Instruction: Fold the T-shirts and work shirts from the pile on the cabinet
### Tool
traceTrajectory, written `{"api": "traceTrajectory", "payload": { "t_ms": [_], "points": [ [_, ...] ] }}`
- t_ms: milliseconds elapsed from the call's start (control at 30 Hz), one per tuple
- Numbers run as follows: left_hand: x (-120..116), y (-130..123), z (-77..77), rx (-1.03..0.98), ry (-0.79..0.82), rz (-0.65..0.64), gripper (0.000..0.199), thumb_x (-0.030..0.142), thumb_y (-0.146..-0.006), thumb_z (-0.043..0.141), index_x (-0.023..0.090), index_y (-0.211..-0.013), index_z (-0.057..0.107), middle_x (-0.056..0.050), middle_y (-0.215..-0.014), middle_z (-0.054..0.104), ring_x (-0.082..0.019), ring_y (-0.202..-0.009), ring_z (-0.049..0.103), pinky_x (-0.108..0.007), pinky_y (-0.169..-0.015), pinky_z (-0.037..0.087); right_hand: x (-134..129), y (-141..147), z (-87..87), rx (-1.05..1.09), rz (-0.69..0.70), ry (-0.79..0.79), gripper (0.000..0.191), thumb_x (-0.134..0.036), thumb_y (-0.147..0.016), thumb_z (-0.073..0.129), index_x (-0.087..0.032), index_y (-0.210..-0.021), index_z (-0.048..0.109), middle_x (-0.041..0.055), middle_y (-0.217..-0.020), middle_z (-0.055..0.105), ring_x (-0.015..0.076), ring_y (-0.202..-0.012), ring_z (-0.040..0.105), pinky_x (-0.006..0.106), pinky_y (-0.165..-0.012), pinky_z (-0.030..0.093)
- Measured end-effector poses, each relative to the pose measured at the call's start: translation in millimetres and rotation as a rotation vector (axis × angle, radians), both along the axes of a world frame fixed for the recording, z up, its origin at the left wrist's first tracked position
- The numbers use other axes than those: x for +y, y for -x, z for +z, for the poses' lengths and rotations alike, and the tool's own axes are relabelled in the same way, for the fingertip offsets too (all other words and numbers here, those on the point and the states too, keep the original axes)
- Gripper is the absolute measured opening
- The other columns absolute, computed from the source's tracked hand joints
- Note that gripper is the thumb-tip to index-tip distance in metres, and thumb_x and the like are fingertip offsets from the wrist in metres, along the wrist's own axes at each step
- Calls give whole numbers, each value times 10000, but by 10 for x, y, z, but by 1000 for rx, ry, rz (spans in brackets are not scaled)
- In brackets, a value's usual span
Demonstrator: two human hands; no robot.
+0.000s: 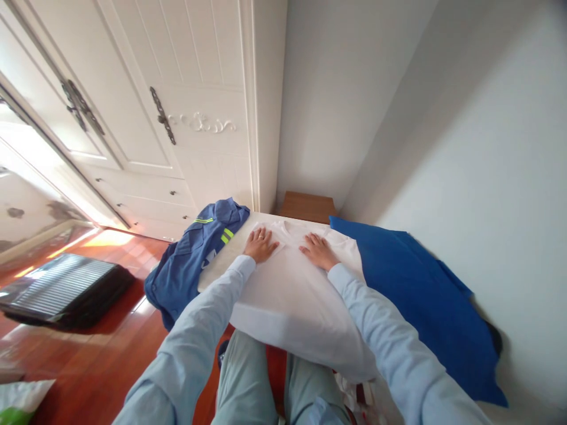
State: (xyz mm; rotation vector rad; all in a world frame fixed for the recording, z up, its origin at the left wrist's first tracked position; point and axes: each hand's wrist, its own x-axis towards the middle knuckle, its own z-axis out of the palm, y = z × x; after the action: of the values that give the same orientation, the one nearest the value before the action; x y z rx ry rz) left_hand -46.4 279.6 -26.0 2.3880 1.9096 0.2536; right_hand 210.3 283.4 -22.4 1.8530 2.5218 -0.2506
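A white garment (292, 295) is spread over a light-coloured table (228, 251), its lower part hanging over the near edge. Flat on its upper left part lies my left hand (261, 244), fingers spread and a ring on one of them. My right hand (319, 251) rests palm down near the garment's upper right, fingers apart. Neither hand grips anything. Folded blue clothing with yellow-green stripes (186, 260) lies on the left end of the table. To the right of the white garment is a larger blue cloth (416, 289).
A white wardrobe (212, 71) stands behind on the left, and a small wooden cabinet (309, 206) sits behind the table. On the red wooden floor (88, 366) at left lie a dark ribbed suitcase (66, 289) and a white and green bag (26, 398). A wall rises at right.
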Motion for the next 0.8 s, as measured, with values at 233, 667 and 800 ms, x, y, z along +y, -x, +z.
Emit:
{"api": "traceTrajectory", "payload": {
  "t_ms": [233, 667, 800],
  "points": [
    [114, 41, -13, 14, 25, 22, 747, 600, -1000, 241, 107, -1552, 342, -200, -1621, 255, -346, -1518, 195, -521, -1225, 142, 178, 16, 14, -20, 21, -11, 659, -543, -1053, 251, -160, -1588, 278, 104, -1639, 143, 250, -1528, 130, 476, -1246, 140],
    [-320, -38, 276, -674, -360, 190, 363, 268, -919, 540, 95, -1225, 633, -201, -1347, 600, -310, -1371, 467, -472, -1156, 360, -457, 44, 146, 344, 166, -27, 733, -603, -1033, 257, -88, -1539, 376, 157, -1577, 303, 270, -1500, 245, 466, -1259, 163],
    [-1153, -213, 387, -974, -645, 257, 256, 280, -943, 524, 167, -1124, 665, -115, -1169, 690, -226, -1142, 618, -405, -1042, 463, -1380, -41, 288, 822, 236, 244, 727, -670, -952, 475, -170, -1480, 471, 138, -1503, 437, 262, -1416, 411, 465, -1230, 269]
  ]
}}
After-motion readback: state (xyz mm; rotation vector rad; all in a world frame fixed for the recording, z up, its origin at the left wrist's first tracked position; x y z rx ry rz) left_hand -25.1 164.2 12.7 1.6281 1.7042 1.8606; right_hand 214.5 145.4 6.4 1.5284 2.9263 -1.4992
